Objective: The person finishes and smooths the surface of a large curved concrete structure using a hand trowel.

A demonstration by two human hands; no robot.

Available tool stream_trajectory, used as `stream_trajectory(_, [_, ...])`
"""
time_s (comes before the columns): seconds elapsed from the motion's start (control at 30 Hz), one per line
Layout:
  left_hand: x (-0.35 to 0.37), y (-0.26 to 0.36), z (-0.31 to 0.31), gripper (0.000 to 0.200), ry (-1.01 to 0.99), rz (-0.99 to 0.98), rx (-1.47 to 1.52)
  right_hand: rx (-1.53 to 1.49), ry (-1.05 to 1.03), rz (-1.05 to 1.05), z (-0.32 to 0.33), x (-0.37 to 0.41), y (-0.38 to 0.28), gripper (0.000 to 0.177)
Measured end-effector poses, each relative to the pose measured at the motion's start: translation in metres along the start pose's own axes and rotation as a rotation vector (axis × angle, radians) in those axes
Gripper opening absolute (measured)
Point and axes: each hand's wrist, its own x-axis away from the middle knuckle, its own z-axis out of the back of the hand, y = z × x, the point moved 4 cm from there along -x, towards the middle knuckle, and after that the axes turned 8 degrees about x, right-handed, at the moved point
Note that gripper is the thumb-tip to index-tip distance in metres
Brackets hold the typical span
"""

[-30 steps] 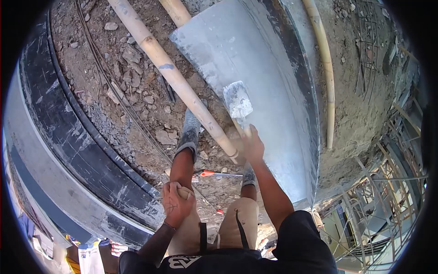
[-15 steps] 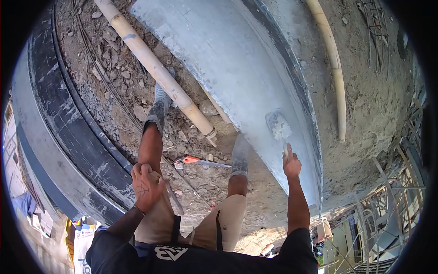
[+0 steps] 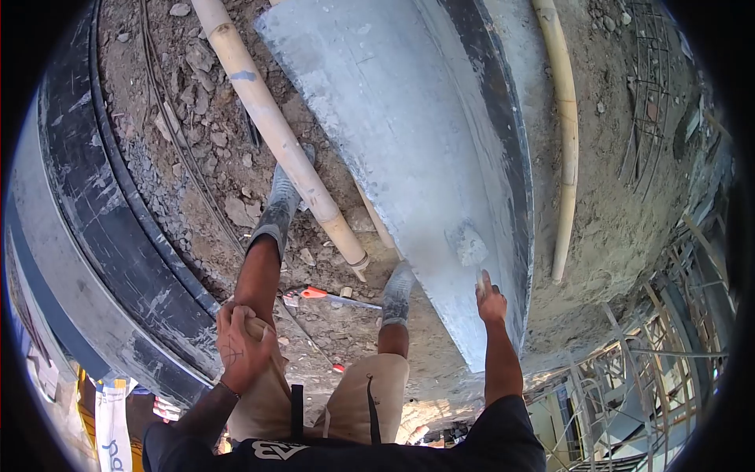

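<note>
My right hand [image 3: 491,300] is closed round the handle of a trowel [image 3: 470,245], whose blade lies on the smooth grey surface [image 3: 393,126] and carries pale wet material. A dark raised edge [image 3: 511,149] runs along that surface on the right. My left hand [image 3: 245,342] rests on my bent left knee, its fingers curled round the knee. Below the bamboo pole on the rubble lies a saw [image 3: 342,299] with an orange handle.
One bamboo pole [image 3: 275,126] slants over the rubble on the left; another [image 3: 566,141] lies right of the slab. A curved black form [image 3: 118,212] bounds the left side. Wire mesh [image 3: 649,102] and wooden framing [image 3: 653,354] stand at the right.
The view has shifted, so the slab, trowel and right hand appear lower and further left. The right hand still holds the trowel, and the left hand remains on the knee.
</note>
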Motion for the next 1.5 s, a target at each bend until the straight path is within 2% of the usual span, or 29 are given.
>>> stream_trajectory(0.13, [-0.004, -0.003, 0.004, 0.035, -0.028, 0.014, 0.014, -0.110, 0.045, 0.034, -0.024, 0.002, 0.008, 0.052])
stream_trajectory(0.3, [0.004, 0.004, -0.010, 0.034, -0.025, -0.015, -0.025, -0.323, 0.235, 0.067, -0.021, -0.026, -0.032, 0.050])
stream_trajectory(0.4, [0.016, 0.015, -0.017, 0.035, 0.000, -0.087, -0.073, -0.231, 0.129, -0.036, 0.030, -0.034, -0.078, 0.051])
stream_trajectory(0.53, [0.017, 0.021, -0.017, 0.037, 0.039, -0.082, -0.114, -0.241, 0.090, -0.063, 0.062, -0.017, -0.085, 0.051])
stream_trajectory(0.6, [0.009, 0.017, -0.008, 0.037, 0.046, -0.066, -0.096, -0.161, 0.058, -0.078, 0.063, -0.023, -0.087, 0.053])
stream_trajectory(0.7, [-0.004, 0.005, 0.014, 0.037, 0.038, 0.008, -0.023, -0.128, 0.138, -0.005, 0.049, -0.035, -0.073, 0.052])
stream_trajectory(0.8, [-0.015, -0.009, 0.028, 0.037, -0.002, 0.080, 0.055, -0.209, 0.104, 0.032, 0.059, -0.063, -0.095, 0.052])
stream_trajectory(0.87, [-0.022, -0.015, 0.033, 0.038, -0.056, 0.086, 0.087, -0.252, 0.272, 0.046, 0.108, -0.091, -0.140, 0.051])
stream_trajectory(0.9, [-0.021, -0.018, 0.036, 0.038, -0.075, 0.099, 0.090, -0.248, 0.262, 0.037, 0.145, -0.105, -0.167, 0.051])
stream_trajectory(0.97, [-0.029, -0.022, 0.043, 0.039, -0.073, 0.142, 0.184, -0.271, 0.225, 0.013, 0.252, -0.142, -0.237, 0.049])
stream_trajectory(1.07, [-0.034, -0.028, 0.051, 0.041, -0.088, 0.140, 0.206, -0.375, 0.424, 0.117, 0.385, -0.212, -0.316, 0.046])
stream_trajectory(1.13, [-0.034, -0.030, 0.053, 0.042, -0.092, 0.159, 0.262, -0.568, 0.308, 0.075, 0.493, -0.247, -0.366, 0.041])
stream_trajectory(1.17, [-0.033, -0.029, 0.052, 0.040, -0.115, 0.165, 0.236, -0.489, 0.226, 0.101, 0.543, -0.259, -0.385, 0.039])
stream_trajectory(1.2, [-0.032, -0.031, 0.052, 0.038, -0.138, 0.174, 0.209, -0.609, 0.213, 0.103, 0.569, -0.268, -0.394, 0.039])
stream_trajectory(1.23, [-0.031, -0.032, 0.053, 0.039, -0.081, 0.132, 0.249, -0.719, 0.194, 0.100, 0.584, -0.264, -0.400, 0.039])
stream_trajectory(1.27, [-0.029, -0.032, 0.050, 0.039, -0.088, 0.138, 0.268, -0.698, 0.194, 0.099, 0.583, -0.254, -0.399, 0.039])
stream_trajectory(1.33, [-0.027, -0.033, 0.046, 0.039, -0.069, 0.160, 0.316, -0.633, 0.382, 0.197, 0.563, -0.218, -0.386, 0.039])
stream_trajectory(1.37, [-0.027, -0.027, 0.047, 0.038, -0.066, 0.128, 0.296, -0.522, 0.485, 0.206, 0.526, -0.219, -0.365, 0.041])
stream_trajectory(1.43, [-0.021, -0.025, 0.043, 0.038, -0.067, 0.152, 0.313, -0.510, 0.503, 0.210, 0.441, -0.169, -0.327, 0.046])
stream_trajectory(1.5, [-0.015, -0.023, 0.034, 0.038, -0.070, 0.174, 0.323, -0.559, 0.380, 0.157, 0.342, -0.115, -0.279, 0.047])
